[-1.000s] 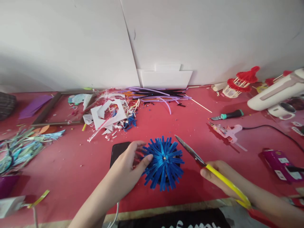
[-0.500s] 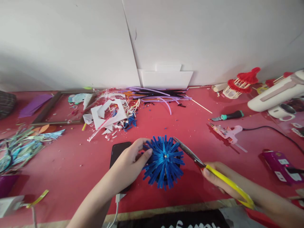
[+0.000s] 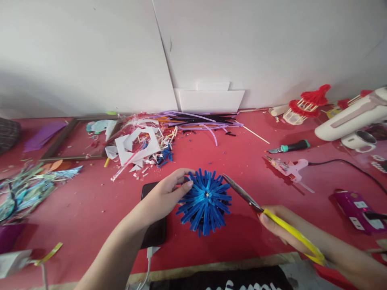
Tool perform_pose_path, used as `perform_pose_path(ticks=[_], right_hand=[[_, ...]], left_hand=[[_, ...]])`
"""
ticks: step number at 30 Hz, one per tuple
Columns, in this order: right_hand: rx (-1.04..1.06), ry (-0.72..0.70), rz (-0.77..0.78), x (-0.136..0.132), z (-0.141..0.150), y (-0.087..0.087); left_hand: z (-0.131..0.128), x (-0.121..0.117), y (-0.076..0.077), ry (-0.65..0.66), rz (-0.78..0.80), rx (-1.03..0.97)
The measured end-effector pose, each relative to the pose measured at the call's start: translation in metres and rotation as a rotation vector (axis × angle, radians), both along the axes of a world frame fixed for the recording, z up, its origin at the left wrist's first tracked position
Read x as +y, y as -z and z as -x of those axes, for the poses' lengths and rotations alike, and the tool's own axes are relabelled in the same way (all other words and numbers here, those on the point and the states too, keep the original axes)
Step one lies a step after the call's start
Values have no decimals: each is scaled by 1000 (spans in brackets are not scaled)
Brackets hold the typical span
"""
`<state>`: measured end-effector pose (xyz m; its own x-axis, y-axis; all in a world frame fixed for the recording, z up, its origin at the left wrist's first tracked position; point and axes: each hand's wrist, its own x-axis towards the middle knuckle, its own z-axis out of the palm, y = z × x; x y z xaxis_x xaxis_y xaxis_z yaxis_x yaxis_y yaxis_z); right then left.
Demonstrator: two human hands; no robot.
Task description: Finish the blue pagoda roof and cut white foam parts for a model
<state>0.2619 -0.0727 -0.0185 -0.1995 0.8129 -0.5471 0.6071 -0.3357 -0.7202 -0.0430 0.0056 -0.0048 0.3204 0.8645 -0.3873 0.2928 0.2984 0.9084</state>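
A round blue ornament of pipe cleaner pieces (image 3: 207,205), its strips radiating from a small pale centre, is gripped at its upper left edge by my left hand (image 3: 171,189). The thumb lies over the strips and the other fingers are partly hidden behind. My right hand (image 3: 276,223) is closed around yellow-handled scissors (image 3: 244,195). Their blades look closed or nearly so, and the tip points up and left, close to the ornament's upper right edge. Under my left wrist lies a black phone (image 3: 155,233) with a white cable plugged in.
Paper scraps (image 3: 137,145) and purple and black pipe cleaners (image 3: 196,121) lie at the back. To the right are a craft knife (image 3: 292,146), a pink glue gun (image 3: 290,169), a purple power strip (image 3: 358,211), a mug (image 3: 358,141) and a red-roofed model (image 3: 305,105).
My left hand has shifted the blue ornament slightly left and up, away from the scissors, and it appears a little turned. The scissors have barely moved.
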Motion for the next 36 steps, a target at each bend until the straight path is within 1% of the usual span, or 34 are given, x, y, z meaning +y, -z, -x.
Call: perform_pose_path(ticks=[6, 9, 12, 17, 20, 23, 26, 31, 36], right_hand=[[-10, 34, 12, -1, 0, -1], [7, 14, 12, -3, 1, 2], [45, -8, 60, -6, 3, 3], [7, -11, 99, -4, 6, -3], [-38, -57, 64, -2, 6, -5], [-39, -95, 4, -2, 5, 0], [-17, -122, 1, -4, 3, 5], [23, -78, -36, -2, 5, 4], [-20, -112, -15, -1, 8, 4]], left_hand=[[1, -2, 4, -9, 27, -12], [0, -3, 4, -11, 36, -12], [-1, -3, 4, -9, 26, -15], [-5, -4, 4, -9, -4, -29], [-5, -6, 5, -1, 1, -44], [-4, -9, 6, -7, 5, -49], [-2, -13, 6, -21, -1, -51], [-1, -16, 6, -15, 0, -77], [-2, -16, 7, -43, 0, -67]])
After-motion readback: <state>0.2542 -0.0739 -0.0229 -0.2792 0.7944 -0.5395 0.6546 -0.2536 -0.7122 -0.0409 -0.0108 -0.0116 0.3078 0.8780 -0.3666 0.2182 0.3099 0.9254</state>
